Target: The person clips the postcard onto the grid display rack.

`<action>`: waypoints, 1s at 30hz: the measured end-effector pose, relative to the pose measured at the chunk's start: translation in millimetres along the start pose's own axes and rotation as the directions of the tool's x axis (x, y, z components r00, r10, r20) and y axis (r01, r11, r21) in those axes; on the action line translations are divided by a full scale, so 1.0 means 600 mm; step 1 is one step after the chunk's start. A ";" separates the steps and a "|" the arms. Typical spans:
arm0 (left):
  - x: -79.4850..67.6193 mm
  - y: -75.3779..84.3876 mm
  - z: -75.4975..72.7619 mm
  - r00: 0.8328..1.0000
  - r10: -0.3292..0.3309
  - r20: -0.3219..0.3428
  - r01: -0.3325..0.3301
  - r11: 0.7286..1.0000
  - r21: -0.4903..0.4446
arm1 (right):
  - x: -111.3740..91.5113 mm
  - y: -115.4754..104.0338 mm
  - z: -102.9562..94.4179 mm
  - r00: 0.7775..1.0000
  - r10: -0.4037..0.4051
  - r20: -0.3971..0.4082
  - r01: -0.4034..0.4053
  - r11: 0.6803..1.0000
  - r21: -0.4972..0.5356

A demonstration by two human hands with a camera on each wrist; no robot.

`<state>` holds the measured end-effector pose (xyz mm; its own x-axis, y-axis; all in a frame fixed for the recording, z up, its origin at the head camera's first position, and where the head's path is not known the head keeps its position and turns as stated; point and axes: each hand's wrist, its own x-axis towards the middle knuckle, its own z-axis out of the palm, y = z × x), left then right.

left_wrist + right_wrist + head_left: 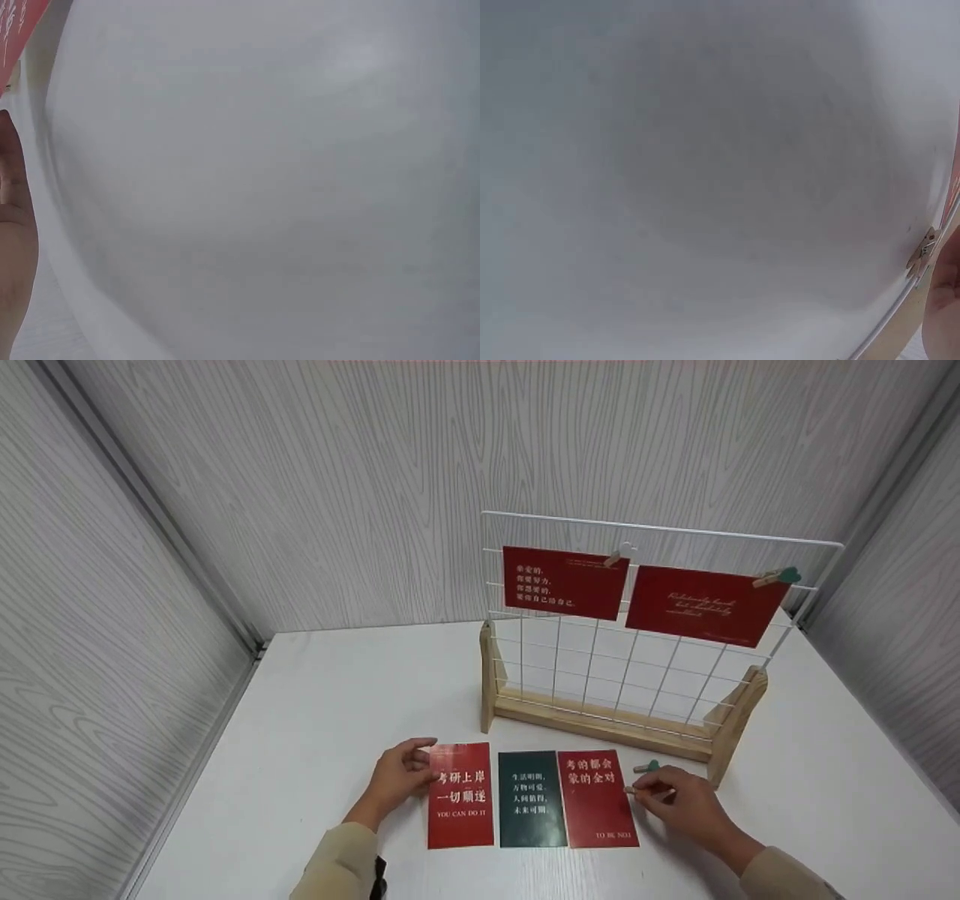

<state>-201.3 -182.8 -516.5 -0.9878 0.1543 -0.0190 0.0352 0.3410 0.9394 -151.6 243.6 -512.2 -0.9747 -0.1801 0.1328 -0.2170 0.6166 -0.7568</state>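
Observation:
In the head view, my left hand [403, 771] is at the left edge of a red card [460, 832] with white writing, its index finger and thumb touching that edge. A dark green card [529, 825] and another red card [596, 814] lie in a row to its right. My right hand [686, 802] pinches a small wooden clothespin [630, 790] at the right edge of that last card. Just above those fingertips lies a clip with a green end [646, 766]. Only part of the left hand [13, 240] and right hand [943, 300] shows in the wrist views.
Behind the cards stands a white wire grid [555, 660] in a wooden base [600, 727]. Two red cards hang on it, the left one [562, 583] under a pale clip [618, 555] and the right one [701, 604] under a green-ended clip [778, 577]. Grey wood-grain panels [337, 495] enclose the white table [337, 682].

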 end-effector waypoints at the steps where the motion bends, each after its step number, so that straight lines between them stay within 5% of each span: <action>1: 0.001 0.002 -0.001 1.000 -0.006 0.007 0.006 1.000 -0.014 | 0.001 0.000 0.000 1.000 0.005 0.003 -0.005 1.000 0.018; 10: 0.016 0.027 -0.003 0.999 -0.028 0.035 0.031 0.996 -0.081 | 0.012 -0.005 -0.005 0.997 0.072 0.031 -0.076 0.983 0.166; 23: 0.036 0.061 0.017 0.999 0.030 0.045 -0.026 0.995 -0.092 | 0.028 -0.016 -0.023 0.995 0.014 -0.096 0.014 0.958 0.288; 30: 0.042 0.077 0.037 0.997 0.048 0.053 -0.043 0.995 -0.093 | 0.042 0.033 -0.012 0.974 -0.087 -0.209 0.137 0.962 0.238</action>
<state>-221.3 -142.3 -481.1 -0.9756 0.2195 0.0079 0.0632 0.2462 0.9671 -180.9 257.0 -519.2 -0.9418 -0.0691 0.3290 -0.3293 0.3857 -0.8618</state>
